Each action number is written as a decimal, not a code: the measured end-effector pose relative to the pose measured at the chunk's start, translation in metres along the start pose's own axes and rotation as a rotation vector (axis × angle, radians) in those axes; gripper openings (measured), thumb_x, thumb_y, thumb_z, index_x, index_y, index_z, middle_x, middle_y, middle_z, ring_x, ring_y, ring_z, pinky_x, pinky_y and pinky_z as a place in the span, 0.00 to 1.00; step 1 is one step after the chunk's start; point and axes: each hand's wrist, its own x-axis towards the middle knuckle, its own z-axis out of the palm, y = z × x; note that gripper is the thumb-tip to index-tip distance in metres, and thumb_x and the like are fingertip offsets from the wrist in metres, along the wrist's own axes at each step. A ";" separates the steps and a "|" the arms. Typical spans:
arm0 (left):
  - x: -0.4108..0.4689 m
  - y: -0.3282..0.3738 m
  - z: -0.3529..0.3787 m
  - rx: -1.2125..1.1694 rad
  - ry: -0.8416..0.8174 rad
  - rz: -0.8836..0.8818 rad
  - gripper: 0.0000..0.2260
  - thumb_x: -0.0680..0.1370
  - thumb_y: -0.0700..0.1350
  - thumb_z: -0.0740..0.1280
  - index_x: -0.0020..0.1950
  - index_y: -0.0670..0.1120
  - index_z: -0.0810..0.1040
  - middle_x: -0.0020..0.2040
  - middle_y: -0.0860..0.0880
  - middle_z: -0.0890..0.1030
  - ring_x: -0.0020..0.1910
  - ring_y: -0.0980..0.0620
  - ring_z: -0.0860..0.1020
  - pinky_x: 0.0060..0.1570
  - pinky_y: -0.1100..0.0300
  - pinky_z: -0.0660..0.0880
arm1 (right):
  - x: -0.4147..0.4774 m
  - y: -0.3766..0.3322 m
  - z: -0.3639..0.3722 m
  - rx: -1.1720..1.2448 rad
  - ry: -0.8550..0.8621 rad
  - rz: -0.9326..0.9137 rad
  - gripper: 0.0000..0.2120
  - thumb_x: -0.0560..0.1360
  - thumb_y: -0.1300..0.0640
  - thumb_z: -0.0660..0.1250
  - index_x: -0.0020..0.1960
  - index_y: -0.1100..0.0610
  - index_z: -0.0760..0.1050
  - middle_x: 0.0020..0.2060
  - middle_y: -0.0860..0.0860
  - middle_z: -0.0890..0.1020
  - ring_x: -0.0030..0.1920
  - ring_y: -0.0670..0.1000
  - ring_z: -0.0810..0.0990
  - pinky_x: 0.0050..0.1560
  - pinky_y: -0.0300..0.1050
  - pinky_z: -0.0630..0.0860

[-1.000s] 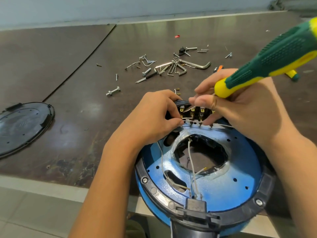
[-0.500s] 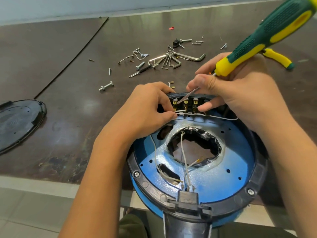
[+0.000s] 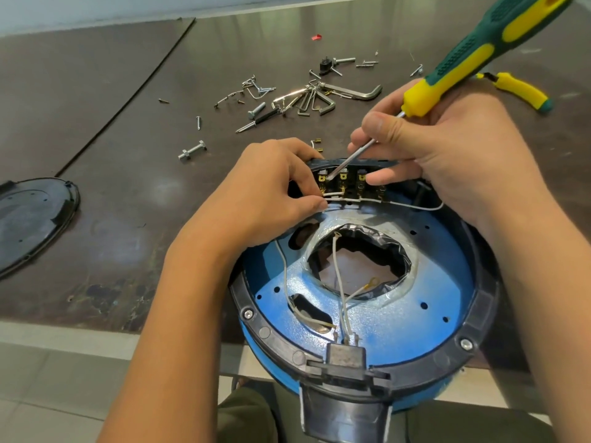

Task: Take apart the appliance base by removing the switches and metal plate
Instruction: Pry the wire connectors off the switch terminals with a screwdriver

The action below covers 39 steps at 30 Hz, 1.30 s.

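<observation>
The left hand [image 3: 271, 190] has its fingers curled at the left end of the switches [image 3: 351, 183], with thumb and forefinger pinching a white wire [image 3: 339, 196] that runs along the lower row of brass terminals. The right hand [image 3: 447, 155] holds a screwdriver [image 3: 473, 55]. Its thumb and forefinger pinch the bare shaft just below the yellow collar, the green-and-yellow handle slants up and away past the knuckles, and a lower finger lies straight along the right part of the switches. The tip rests on the first upper terminal, between the two hands and just beside the left fingertips. The switches stand in a black holder at the far edge of the base [image 3: 275, 334], directly under both hands. The base lies beneath the wrists, its black ring overhanging the near edge of the table [image 3: 96, 139]. Inside the ring, between the forearms, is the blue plate [image 3: 415, 318], which has a ragged opening in its middle. Loose wires [image 3: 339, 282] run from the opening to a black socket [image 3: 347, 356] at the near rim. Beyond the left hand lie a bolt [image 3: 192, 150], scattered screws [image 3: 243, 94] and a bunch of hex keys [image 3: 319, 97]. Beyond the right hand lie yellow-handled pliers [image 3: 518, 91]. Well out to the left of the left forearm rests a round black cover [image 3: 32, 219].
</observation>
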 end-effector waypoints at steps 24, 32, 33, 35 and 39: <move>-0.002 -0.001 -0.001 -0.042 -0.010 -0.007 0.03 0.74 0.45 0.76 0.42 0.54 0.88 0.64 0.58 0.78 0.58 0.65 0.73 0.50 0.85 0.60 | 0.011 0.005 -0.002 -0.182 -0.005 -0.052 0.05 0.78 0.55 0.72 0.44 0.53 0.79 0.41 0.51 0.89 0.47 0.49 0.88 0.57 0.48 0.80; -0.002 0.000 -0.001 -0.043 0.004 -0.014 0.07 0.74 0.44 0.76 0.41 0.57 0.87 0.60 0.61 0.77 0.57 0.65 0.73 0.49 0.86 0.60 | 0.015 0.009 -0.005 0.020 0.025 0.095 0.05 0.77 0.61 0.73 0.46 0.58 0.77 0.37 0.53 0.88 0.44 0.54 0.89 0.54 0.45 0.84; -0.002 0.000 -0.001 -0.044 0.003 -0.013 0.07 0.74 0.44 0.76 0.41 0.57 0.87 0.60 0.61 0.77 0.57 0.65 0.73 0.49 0.86 0.61 | 0.015 0.009 -0.005 0.022 0.027 0.108 0.05 0.77 0.61 0.73 0.46 0.58 0.77 0.37 0.53 0.88 0.44 0.54 0.89 0.55 0.45 0.83; -0.002 0.000 -0.001 -0.047 0.002 -0.012 0.07 0.74 0.43 0.76 0.41 0.56 0.87 0.59 0.61 0.78 0.57 0.66 0.73 0.48 0.85 0.62 | 0.015 0.009 -0.006 0.017 0.034 0.130 0.05 0.76 0.59 0.73 0.46 0.58 0.77 0.38 0.54 0.88 0.44 0.55 0.89 0.58 0.49 0.82; -0.001 0.000 -0.001 -0.057 0.000 -0.019 0.06 0.74 0.43 0.76 0.42 0.55 0.88 0.58 0.61 0.77 0.57 0.66 0.73 0.46 0.84 0.63 | 0.014 0.009 -0.005 0.006 0.048 0.158 0.06 0.76 0.58 0.73 0.45 0.57 0.77 0.38 0.54 0.88 0.44 0.54 0.89 0.62 0.54 0.80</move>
